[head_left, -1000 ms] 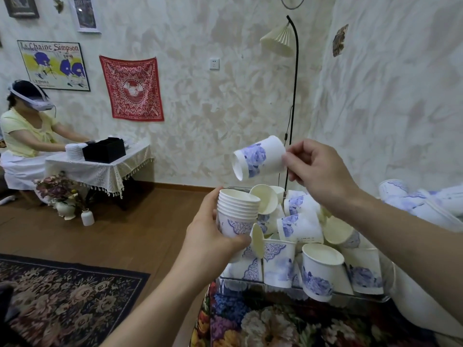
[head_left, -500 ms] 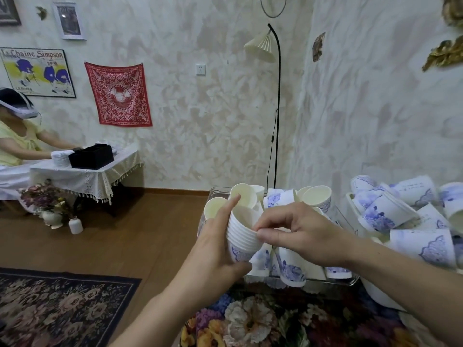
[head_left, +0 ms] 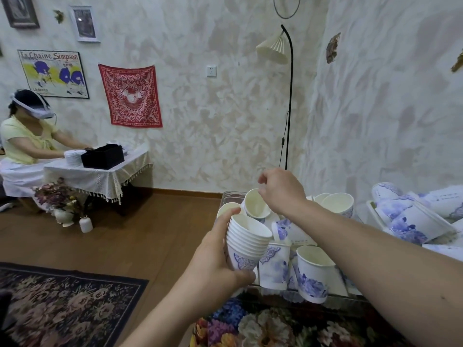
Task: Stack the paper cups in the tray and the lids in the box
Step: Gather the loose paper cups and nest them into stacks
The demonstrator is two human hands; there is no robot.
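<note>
A second ago your right hand held a single cup up in the upper middle of the frame, pinched by its base, well apart from the nested stack. Half a second ago that hand had come down onto the stack's mouth, and the cup had gone in. Now your right hand has lifted away and reached further back, over the loose cups in the tray, fingers curled at the rim of one there. Your left hand has tilted the stack, its mouth leaning toward the right of the frame.
</note>
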